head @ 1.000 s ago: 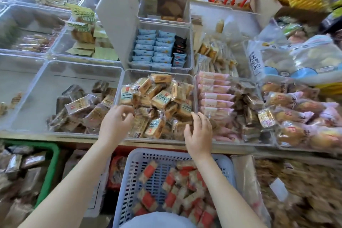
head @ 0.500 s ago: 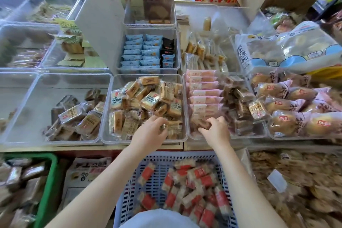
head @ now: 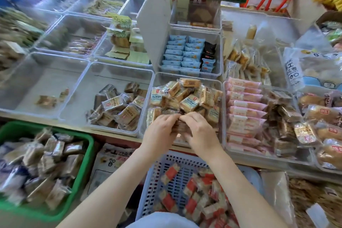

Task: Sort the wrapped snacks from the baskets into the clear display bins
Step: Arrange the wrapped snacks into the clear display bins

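1. Fingertips first: both sets curl inward and meet over a small stack of brown snacks in clear wrappers [head: 180, 126], at the near edge of the middle clear plastic bin [head: 187, 77]. The left hand [head: 160, 129] clamps the stack from its side, the right hand [head: 200, 129] from the other, fingertips almost touching on top.
2. How many packets sit in that grip? Cannot tell; the fingers cover most of them.
3. The stack sits low in the bin's front, against the heap of tan, blue-labelled packets [head: 187, 96] that fills the rest of it.
4. My read of the step: a handful is being set down or squared up inside this bin, so placing, not fetching.
5. Outward now. Directly beneath the forearms is the pale blue perforated plastic basket [head: 162, 164], loaded with red-and-white wrapped snacks [head: 190, 203]. Left of it, the green plastic basket [head: 87, 146] holds brownish wrapped packets.
6. Neighbouring bins: the left clear bin with dark-wrapped packets [head: 118, 109] is only part filled; the right one carries neat rows of pink-wrapped bars [head: 244, 102].
7. Next move, as I judge it: loosen both grips without toppling the stack, draw back over the front wall, then dip into a basket for another handful, matching wrapper to bin.
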A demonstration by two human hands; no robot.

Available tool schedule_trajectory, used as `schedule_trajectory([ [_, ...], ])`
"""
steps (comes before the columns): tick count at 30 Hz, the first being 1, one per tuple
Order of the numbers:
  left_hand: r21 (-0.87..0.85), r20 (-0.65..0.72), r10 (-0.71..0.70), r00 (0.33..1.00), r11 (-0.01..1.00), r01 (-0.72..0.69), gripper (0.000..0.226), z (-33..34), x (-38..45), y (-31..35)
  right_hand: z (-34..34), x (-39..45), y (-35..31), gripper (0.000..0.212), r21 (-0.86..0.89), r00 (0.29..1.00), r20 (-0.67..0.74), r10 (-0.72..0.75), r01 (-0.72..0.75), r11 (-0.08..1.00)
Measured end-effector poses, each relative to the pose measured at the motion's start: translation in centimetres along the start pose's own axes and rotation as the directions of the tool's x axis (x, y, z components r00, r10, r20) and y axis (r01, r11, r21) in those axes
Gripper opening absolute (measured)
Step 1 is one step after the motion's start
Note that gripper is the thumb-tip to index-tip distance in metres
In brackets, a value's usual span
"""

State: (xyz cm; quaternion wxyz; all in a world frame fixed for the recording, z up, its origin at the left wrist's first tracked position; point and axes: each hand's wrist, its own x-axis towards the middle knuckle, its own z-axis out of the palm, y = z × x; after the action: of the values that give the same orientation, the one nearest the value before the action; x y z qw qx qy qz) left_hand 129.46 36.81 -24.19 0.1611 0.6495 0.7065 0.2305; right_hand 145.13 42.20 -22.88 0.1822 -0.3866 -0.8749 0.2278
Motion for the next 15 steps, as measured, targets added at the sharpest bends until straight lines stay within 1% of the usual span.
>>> schedule_trajectory([
  [2, -0.011, -0.033, -0.038, 0.999, 0.999, 0.037, 0.049, -1.1, -0.5, -2.6, 1.3, 1.0, -1.1, 0.055, 0.089, 0.998, 0.07, -0.006, 0.0, 0.996],
  [4, -0.03, -0.11, -0.087, 0.99, 0.996, 0.084, 0.048, -2.4, -1.0, -5.4, 2.6, 1.9, -2.0, 0.058, 0.132, 0.994, 0.105, 0.005, -0.019, 0.991],
  [7, -0.05, -0.282, -0.199, 0.939, 0.98, 0.192, 0.052, -4.1, -1.5, -9.7, 4.4, 2.4, -2.2, 0.052, 0.016, 0.987, 0.117, 0.11, -0.112, 0.994],
  [8, -0.06, -0.311, -0.26, 0.914, 0.965, 0.255, 0.056, -4.6, -1.3, -11.0, 5.0, 2.4, -2.1, 0.051, -0.039, 0.982, 0.114, 0.148, -0.145, 0.989],
  [9, -0.068, -0.304, -0.327, 0.895, 0.944, 0.322, 0.058, -4.9, -1.1, -12.1, 5.5, 2.4, -1.9, 0.05, -0.09, 0.976, 0.121, 0.181, -0.171, 0.981],
  [10, -0.081, -0.256, -0.391, 0.884, 0.92, 0.384, 0.058, -5.1, -0.8, -13.0, 5.9, 2.3, -1.8, 0.05, -0.131, 0.968, 0.141, 0.208, -0.19, 0.973],
  [11, -0.093, -0.169, -0.449, 0.878, 0.894, 0.439, 0.06, -5.1, -0.6, -13.9, 6.3, 2.3, -1.6, 0.051, -0.163, 0.958, 0.172, 0.228, -0.201, 0.966],
  [12, -0.069, -0.048, -0.49, 0.87, 0.871, 0.487, 0.065, -4.8, -0.4, -14.5, 6.6, 2.1, -1.4, 0.051, -0.189, 0.948, 0.204, 0.246, -0.208, 0.96],
  [13, 0.013, 0.066, -0.509, 0.858, 0.861, 0.509, 0.072, -4.4, -0.2, -15.2, 6.9, 1.9, -1.3, 0.052, -0.212, 0.938, 0.229, 0.262, -0.214, 0.954],
  [14, 0.125, 0.134, -0.511, 0.849, 0.859, 0.497, 0.079, -3.9, -0.1, -15.6, 7.0, 1.6, -1.2, 0.052, -0.223, 0.932, 0.238, 0.272, -0.22, 0.95],
  [15, 0.225, 0.165, -0.509, 0.845, 0.853, 0.47, 0.084, -3.5, 0.0, -16.0, 7.0, 1.4, -1.1, 0.052, -0.226, 0.931, 0.237, 0.277, -0.224, 0.948],
])
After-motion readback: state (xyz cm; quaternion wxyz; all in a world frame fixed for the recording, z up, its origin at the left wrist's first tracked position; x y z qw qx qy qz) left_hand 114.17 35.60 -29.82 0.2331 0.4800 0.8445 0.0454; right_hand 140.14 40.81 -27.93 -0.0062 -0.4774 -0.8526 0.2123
